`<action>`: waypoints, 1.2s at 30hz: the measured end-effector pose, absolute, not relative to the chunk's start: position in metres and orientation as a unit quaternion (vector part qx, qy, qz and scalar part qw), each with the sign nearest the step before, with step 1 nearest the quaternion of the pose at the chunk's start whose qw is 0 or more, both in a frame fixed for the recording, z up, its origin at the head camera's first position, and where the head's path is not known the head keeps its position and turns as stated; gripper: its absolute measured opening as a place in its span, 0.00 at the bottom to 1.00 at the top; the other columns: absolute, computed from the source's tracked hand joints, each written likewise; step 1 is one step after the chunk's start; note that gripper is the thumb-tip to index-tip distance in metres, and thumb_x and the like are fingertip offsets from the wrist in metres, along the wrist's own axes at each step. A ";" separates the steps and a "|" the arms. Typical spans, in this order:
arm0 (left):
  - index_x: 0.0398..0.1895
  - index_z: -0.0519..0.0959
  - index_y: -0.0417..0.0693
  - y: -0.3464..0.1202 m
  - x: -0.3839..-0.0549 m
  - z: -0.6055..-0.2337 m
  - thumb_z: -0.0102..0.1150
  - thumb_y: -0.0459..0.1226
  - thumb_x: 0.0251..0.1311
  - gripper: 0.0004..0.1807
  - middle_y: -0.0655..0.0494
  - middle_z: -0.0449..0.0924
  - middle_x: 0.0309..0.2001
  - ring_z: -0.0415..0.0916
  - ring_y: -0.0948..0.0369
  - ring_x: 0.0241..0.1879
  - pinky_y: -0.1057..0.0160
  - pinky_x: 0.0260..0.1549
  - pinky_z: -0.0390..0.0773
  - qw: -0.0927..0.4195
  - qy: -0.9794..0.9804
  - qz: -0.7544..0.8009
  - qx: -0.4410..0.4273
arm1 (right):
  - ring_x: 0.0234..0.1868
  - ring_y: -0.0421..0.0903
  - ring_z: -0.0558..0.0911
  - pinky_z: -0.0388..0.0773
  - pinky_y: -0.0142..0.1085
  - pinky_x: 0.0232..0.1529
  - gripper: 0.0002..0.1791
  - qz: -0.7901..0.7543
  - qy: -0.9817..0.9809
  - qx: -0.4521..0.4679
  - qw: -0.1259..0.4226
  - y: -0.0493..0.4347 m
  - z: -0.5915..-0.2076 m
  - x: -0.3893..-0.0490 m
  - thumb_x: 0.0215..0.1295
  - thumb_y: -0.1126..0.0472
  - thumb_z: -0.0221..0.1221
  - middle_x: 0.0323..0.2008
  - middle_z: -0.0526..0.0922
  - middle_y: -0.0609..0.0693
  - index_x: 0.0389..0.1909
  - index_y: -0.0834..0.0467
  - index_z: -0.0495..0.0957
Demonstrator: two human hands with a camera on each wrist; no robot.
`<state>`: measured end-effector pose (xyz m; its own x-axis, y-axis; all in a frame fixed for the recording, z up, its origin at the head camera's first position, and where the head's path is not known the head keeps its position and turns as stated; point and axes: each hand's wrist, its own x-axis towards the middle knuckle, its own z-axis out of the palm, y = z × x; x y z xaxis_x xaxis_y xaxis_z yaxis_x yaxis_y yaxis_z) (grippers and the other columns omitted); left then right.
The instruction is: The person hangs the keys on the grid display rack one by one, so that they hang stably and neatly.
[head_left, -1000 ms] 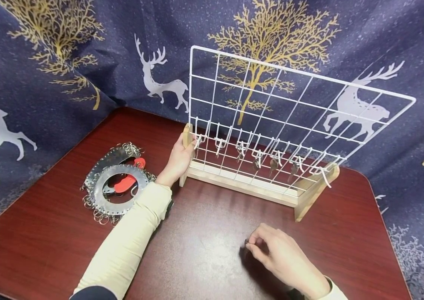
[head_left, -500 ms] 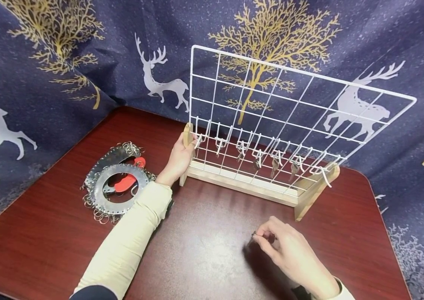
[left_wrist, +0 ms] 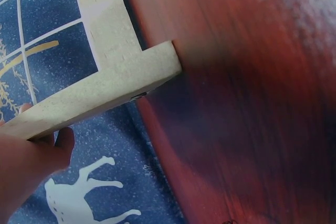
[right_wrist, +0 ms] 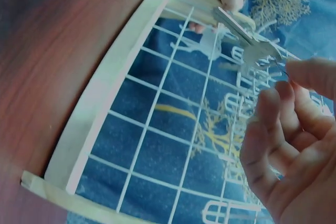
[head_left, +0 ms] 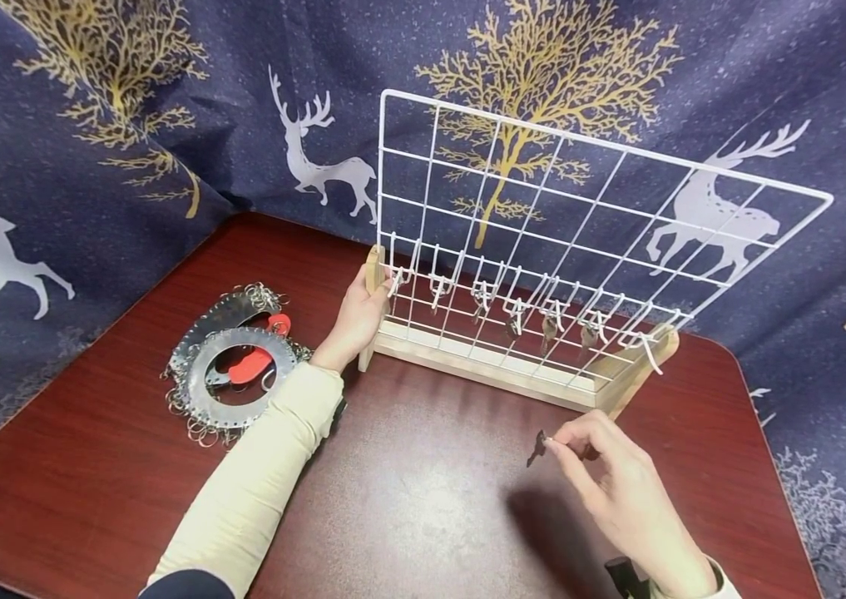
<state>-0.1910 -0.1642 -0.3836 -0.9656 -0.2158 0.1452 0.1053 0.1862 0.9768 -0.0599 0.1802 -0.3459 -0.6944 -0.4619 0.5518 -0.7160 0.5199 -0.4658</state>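
My left hand grips the left wooden side piece of a rack with a white wire grid. In the left wrist view the thumb and fingers wrap that wooden piece. My right hand pinches a key between thumb and fingertips, raised over the table in front of the rack. The right wrist view shows the key hanging from a thin ring at the fingertips. White hooks line the grid's lower part, several with keys such as this one; the rightmost hook bears none.
At the left of the red-brown table lie metal ring plates edged with many small rings, with a red-handled tool among them. A dark blue curtain with deer and trees hangs behind the table.
My right hand has risen and moved right and toward the rack with the key, which now shows fully below the fingertips. The left hand keeps its grip in place.
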 end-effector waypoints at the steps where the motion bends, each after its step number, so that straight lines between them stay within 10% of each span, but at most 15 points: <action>1: 0.53 0.70 0.42 -0.164 -0.191 -0.384 0.46 0.34 0.71 0.11 0.48 0.70 0.30 0.69 0.56 0.27 0.65 0.26 0.70 0.127 -0.758 -0.638 0.036 | 0.29 0.31 0.72 0.68 0.21 0.27 0.15 0.352 -0.852 0.338 0.189 0.181 -0.345 -0.060 0.55 0.70 0.68 0.31 0.73 0.35 0.36 0.49 0.78; 16: 0.55 0.70 0.41 -0.165 -0.190 -0.385 0.47 0.36 0.71 0.13 0.49 0.71 0.31 0.71 0.51 0.30 0.65 0.28 0.70 0.128 -0.765 -0.629 0.044 | 0.28 0.31 0.72 0.66 0.20 0.30 0.05 0.395 -0.832 0.211 0.329 0.206 -0.328 -0.077 0.55 0.75 0.65 0.31 0.78 0.49 0.32 0.65 0.80; 36: 0.56 0.69 0.40 -0.165 -0.192 -0.383 0.46 0.35 0.72 0.14 0.39 0.73 0.38 0.71 0.52 0.31 0.63 0.30 0.70 0.120 -0.768 -0.628 0.046 | 0.27 0.31 0.74 0.68 0.21 0.33 0.07 0.432 -0.819 0.112 0.361 0.222 -0.323 -0.096 0.59 0.71 0.65 0.31 0.79 0.43 0.36 0.71 0.80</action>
<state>-0.1915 -0.1646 -0.3831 -0.9673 -0.2201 0.1263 0.0799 0.2083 0.9748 -0.0958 0.2216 -0.3227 -0.7149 0.1286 0.6873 -0.4951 0.6011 -0.6273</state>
